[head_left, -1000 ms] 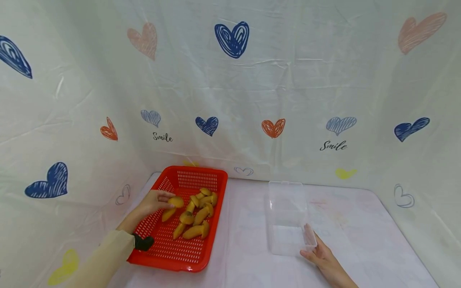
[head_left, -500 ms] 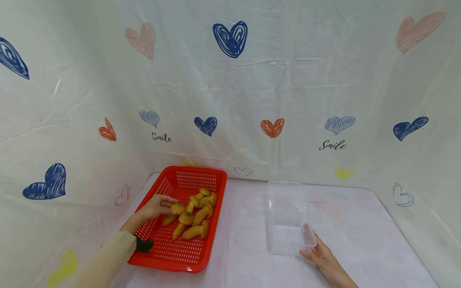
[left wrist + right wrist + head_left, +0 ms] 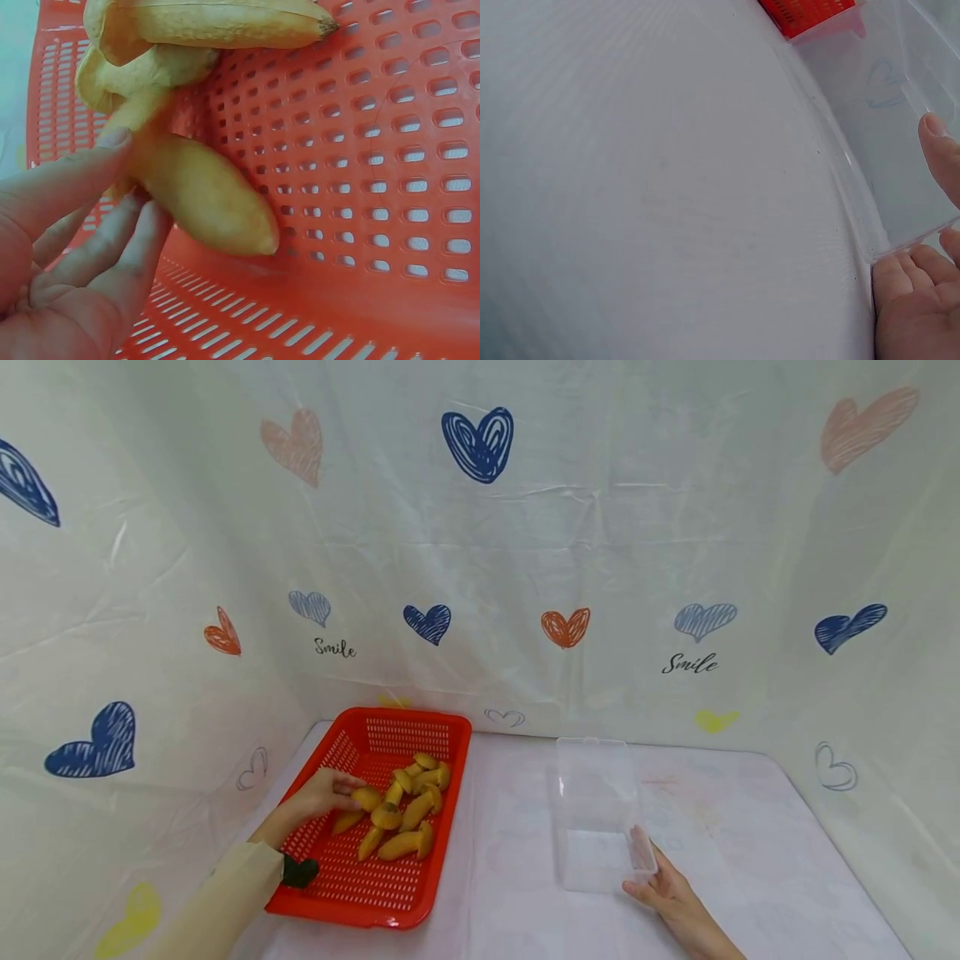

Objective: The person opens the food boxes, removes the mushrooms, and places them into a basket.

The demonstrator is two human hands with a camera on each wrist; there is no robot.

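Note:
In the head view my left hand (image 3: 318, 797) reaches into a red plastic basket (image 3: 367, 893) on the left. It pinches a yellow mushroom by its cap (image 3: 367, 798). The left wrist view shows the thumb on one side and fingertips on the other, with the plump stem (image 3: 214, 199) pointing away from the hand. Several similar mushrooms (image 3: 405, 843) lie close beside it. On the right, my right hand (image 3: 675, 897) grips the side wall of a clear plastic box (image 3: 600, 860), thumb inside and fingers outside. No contents show in the box.
The box's clear lid (image 3: 592, 768) lies folded back behind it. A white table (image 3: 510, 860) carries basket and box, with a gap between them. A white sheet with printed hearts (image 3: 480, 543) hangs at the back and sides.
My left hand has moved slightly nearer to me within the basket, and the pinched mushroom's cap has shifted with it. The right hand and the box have stayed in place.

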